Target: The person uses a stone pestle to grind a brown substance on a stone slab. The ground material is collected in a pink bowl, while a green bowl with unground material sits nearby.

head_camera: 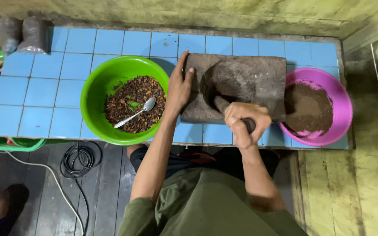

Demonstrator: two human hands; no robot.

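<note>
Nearest you, your right hand (246, 122) has its fingers wrapped tight around the stone pestle (230, 112), its tip down in the hollow of the grey stone mortar slab (241, 83). The slab sits on the blue tiled counter (40, 87), squeezed between the green bowl (123, 98) and pink bowl (318, 105), its near side close to the counter's edge. Your left hand (179, 85) lies flat, fingers together, on its left edge.

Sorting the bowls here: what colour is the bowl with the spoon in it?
Bright green bowl, clearest in the head view.
</note>
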